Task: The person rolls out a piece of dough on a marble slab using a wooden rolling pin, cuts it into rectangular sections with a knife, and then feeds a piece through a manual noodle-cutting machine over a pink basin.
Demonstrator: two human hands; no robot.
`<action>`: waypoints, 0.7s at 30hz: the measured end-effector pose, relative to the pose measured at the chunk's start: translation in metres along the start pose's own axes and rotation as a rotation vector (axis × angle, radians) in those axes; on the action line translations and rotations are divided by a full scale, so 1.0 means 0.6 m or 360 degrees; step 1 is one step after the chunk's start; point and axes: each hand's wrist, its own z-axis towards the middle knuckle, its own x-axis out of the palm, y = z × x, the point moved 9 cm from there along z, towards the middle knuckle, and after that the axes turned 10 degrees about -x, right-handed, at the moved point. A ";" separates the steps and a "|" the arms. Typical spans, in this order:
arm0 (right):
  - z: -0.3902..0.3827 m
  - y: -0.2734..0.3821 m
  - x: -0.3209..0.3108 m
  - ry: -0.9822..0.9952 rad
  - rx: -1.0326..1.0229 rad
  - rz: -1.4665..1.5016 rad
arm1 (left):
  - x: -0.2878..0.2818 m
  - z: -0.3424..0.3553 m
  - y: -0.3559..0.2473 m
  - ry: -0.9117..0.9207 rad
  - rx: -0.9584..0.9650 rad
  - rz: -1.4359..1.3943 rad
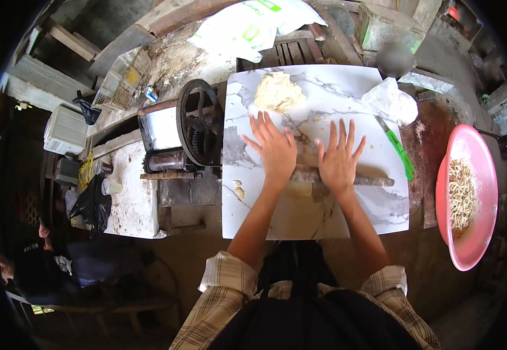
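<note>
Dough [300, 189] lies flattened on the marble desk [358, 87] under a rolling pin [376, 181] whose long axis runs left to right, with left hand [275, 150] and right hand [338, 161] pressing it, fingers spread flat, neither grip closed.

Left hand [275, 150], right hand [338, 158] flat, fingers spread, on rolling pin [370, 180] over marble slab [317, 87].

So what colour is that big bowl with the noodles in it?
Pink. The plastic bowl at the right of the head view is bright pink, with pale noodles inside.
</note>
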 end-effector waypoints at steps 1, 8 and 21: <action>-0.018 0.001 -0.002 0.0045 -0.0016 0.0040 | 0.000 -0.018 -0.001 0.0119 -0.0018 -0.0008; -0.044 0.015 -0.007 0.0075 -0.0140 0.0058 | -0.023 -0.056 0.009 0.0198 -0.0041 0.0025; -0.076 0.032 -0.017 0.0166 -0.0184 0.0009 | -0.034 -0.112 0.024 0.0267 -0.0030 0.0042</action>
